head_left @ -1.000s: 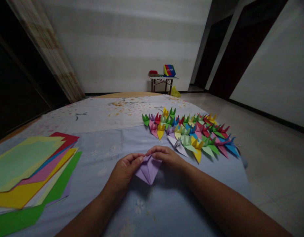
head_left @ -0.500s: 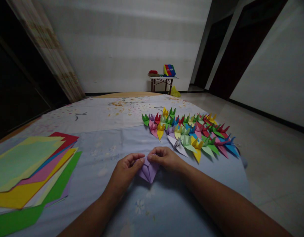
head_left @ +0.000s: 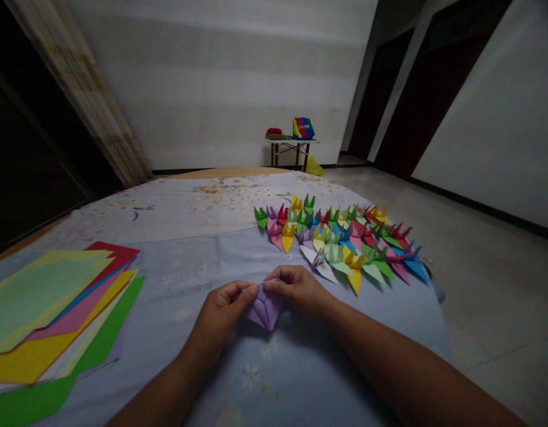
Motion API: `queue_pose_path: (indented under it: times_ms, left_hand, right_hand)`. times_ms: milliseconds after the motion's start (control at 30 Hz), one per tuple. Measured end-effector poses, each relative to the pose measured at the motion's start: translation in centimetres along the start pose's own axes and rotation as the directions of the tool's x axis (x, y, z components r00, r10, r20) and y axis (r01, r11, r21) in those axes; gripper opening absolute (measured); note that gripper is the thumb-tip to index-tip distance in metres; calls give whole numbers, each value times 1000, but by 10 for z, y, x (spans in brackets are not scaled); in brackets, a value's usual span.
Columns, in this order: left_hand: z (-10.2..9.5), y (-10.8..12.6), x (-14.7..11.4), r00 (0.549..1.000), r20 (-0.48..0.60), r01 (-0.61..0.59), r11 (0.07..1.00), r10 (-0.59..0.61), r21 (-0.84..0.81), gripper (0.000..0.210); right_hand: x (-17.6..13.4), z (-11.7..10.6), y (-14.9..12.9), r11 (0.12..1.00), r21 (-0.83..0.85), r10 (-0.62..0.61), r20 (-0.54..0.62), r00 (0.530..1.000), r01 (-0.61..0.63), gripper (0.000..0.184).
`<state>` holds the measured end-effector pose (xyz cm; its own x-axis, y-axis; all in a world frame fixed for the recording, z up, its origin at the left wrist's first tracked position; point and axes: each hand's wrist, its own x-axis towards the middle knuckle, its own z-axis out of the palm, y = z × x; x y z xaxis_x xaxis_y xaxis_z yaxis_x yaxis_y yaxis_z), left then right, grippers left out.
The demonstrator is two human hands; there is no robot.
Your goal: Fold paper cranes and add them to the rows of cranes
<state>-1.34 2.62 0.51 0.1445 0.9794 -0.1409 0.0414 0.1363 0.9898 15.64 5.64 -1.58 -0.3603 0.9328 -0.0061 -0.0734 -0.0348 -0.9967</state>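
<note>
The folded purple origami paper (head_left: pixel 265 312) is between the left hand (head_left: pixel 225 306) and right hand (head_left: pixel 297 287), both pinching its upper edge, its pointed end toward the person, over the table (head_left: pixel 180 270).

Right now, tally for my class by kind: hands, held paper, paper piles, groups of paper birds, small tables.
Left hand and right hand: 2
Held purple paper: 1
Paper pile: 1
Group of paper birds: 1
Small table: 1
Total: 6
</note>
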Motion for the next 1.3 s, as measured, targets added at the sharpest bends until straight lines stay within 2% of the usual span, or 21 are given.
queue_pose_path:
  times_ms: [300,700,867,1067,1300]
  left_hand:
    - [-1,-5,1,999,29,-23,999,23,-30,24]
    - [1,-7,1,994,-32,-96,989,100,111,22]
    - [0,-8,0,993,-38,-106,982,114,156,24]
    - [-1,-7,0,994,-29,-105,987,110,119,23]
    - [-1,-7,1,992,-64,-106,990,112,97,23]
  right_hand:
    - [-2,2,-5,998,56,35,-7,999,-35,32]
    - [0,4,0,999,-35,-16,3,1000,16,29]
    - [1,1,1,999,17,31,4,1000,-31,34]
    - [0,0,-3,992,73,98,20,995,-99,41]
    - [-1,2,-9,991,85,102,27,994,-104,41]
